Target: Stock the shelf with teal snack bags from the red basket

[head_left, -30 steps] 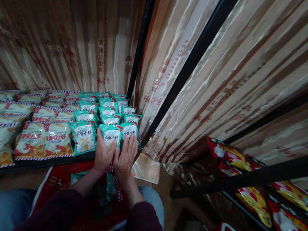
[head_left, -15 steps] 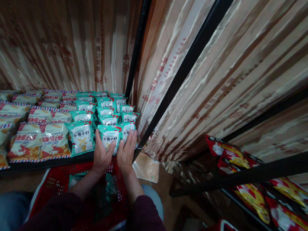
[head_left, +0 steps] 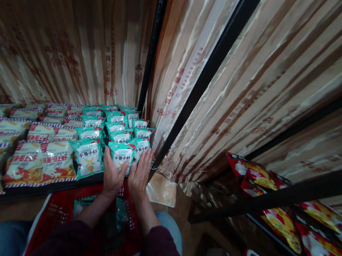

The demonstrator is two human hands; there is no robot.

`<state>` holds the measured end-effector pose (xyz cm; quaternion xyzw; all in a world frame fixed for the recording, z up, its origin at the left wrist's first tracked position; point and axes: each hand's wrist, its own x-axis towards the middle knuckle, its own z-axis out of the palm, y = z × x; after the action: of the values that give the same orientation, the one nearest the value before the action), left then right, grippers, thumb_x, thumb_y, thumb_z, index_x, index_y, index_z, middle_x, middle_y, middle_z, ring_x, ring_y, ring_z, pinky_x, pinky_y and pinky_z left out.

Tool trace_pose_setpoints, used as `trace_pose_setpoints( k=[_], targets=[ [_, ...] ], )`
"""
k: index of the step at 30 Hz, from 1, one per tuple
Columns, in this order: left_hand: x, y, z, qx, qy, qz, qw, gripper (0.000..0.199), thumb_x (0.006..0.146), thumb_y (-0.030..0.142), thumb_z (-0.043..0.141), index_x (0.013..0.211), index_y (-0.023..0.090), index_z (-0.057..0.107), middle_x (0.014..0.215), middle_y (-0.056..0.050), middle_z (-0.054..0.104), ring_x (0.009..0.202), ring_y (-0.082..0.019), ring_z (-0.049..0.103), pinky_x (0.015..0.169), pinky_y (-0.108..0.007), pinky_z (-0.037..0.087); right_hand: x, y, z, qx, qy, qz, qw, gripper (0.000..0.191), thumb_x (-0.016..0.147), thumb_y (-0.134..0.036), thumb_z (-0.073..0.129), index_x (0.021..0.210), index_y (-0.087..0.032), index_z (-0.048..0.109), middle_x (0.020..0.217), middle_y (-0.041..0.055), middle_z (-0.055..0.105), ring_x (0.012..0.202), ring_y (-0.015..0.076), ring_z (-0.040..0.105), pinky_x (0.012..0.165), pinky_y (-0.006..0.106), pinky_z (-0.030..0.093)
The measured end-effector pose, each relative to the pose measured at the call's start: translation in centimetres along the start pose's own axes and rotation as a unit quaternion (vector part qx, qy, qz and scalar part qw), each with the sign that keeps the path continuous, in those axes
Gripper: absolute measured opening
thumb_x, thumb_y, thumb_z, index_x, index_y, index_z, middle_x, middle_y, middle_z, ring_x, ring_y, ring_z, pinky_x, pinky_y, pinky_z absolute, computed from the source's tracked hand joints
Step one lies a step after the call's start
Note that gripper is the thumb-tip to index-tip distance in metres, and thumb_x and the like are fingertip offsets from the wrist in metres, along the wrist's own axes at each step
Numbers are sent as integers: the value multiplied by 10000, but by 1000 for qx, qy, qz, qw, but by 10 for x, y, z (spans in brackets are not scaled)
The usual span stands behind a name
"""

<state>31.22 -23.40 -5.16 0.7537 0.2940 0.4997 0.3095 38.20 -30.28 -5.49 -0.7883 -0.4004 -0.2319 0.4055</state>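
At the front of the lower shelf, a teal-and-white snack bag [head_left: 120, 155] stands upright between my two hands. My left hand [head_left: 113, 175] lies along its left side, fingers stretched out and thumb near its lower front corner. Flat against the front of the neighbouring teal snack bag [head_left: 142, 144] rest the straight fingers of my right hand [head_left: 139, 174]. Another teal bag [head_left: 88, 157] leans just left of my left hand. Behind these, several more teal bags stand in rows. Below my forearms is a red basket [head_left: 58, 209] with teal packs inside, partly hidden by my arms.
White-and-red snack bags [head_left: 42, 158] fill the shelf to the left. A black upright post [head_left: 189, 105] rises close to my right hand, before a beige curtain [head_left: 184, 42]. Red-and-yellow bags [head_left: 283, 225] lie on another rack at right. A flat packet [head_left: 162, 189] is on the floor.
Both hands stay at the front teal bags, with the right fingers slightly lower against theirs. The view has shifted a little, and the shelf appears slightly lower.
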Motion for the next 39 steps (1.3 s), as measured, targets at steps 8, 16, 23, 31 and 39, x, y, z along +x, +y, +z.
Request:
trace_pose_setpoints(
  k=[8, 16, 23, 31, 39],
  targets=[
    [-10, 7, -5, 50, 0, 101, 994, 772, 854, 309, 497, 1463, 99, 71, 1519, -229, 128, 1407, -310, 147, 1125, -502, 192, -9, -9, -10, -12, -9, -13, 1000, 585, 949, -242, 288, 1476, -126, 62, 1544, 151, 133, 1425, 281, 87, 1087, 545, 282],
    [-22, 2, -8, 52, -4, 92, 994, 614, 883, 260, 464, 1436, 154, 219, 1513, -198, 178, 1397, -281, 200, 1107, -502, 241, -13, -12, -14, 10, -14, -55, 998, 504, 933, -219, 339, 1423, -117, 288, 1498, 160, 279, 1413, 279, 158, 1071, 543, 307],
    [-22, -6, -10, 67, 8, 94, 993, 604, 893, 269, 461, 1436, 157, 223, 1506, -211, 202, 1395, -282, 212, 1092, -509, 265, -1, -11, -12, 12, -29, -80, 996, 400, 929, -216, 393, 1318, -176, 478, 1455, 115, 378, 1402, 272, 182, 1079, 526, 284],
    [-18, -7, -6, 87, 23, 111, 990, 622, 875, 271, 499, 1429, 144, 244, 1502, -223, 198, 1398, -295, 197, 1085, -514, 266, -3, -8, -9, -6, -11, -79, 997, 403, 937, -231, 369, 1312, -128, 474, 1448, 143, 382, 1408, 274, 166, 1076, 516, 278],
    [-18, -6, -3, 77, 13, 78, 994, 630, 873, 296, 501, 1432, 160, 244, 1512, -206, 181, 1399, -299, 190, 1100, -509, 241, -7, -7, -6, -26, -31, -39, 998, 459, 936, -236, 332, 1363, -77, 392, 1477, 171, 318, 1403, 275, 174, 1066, 517, 291]
  ],
)
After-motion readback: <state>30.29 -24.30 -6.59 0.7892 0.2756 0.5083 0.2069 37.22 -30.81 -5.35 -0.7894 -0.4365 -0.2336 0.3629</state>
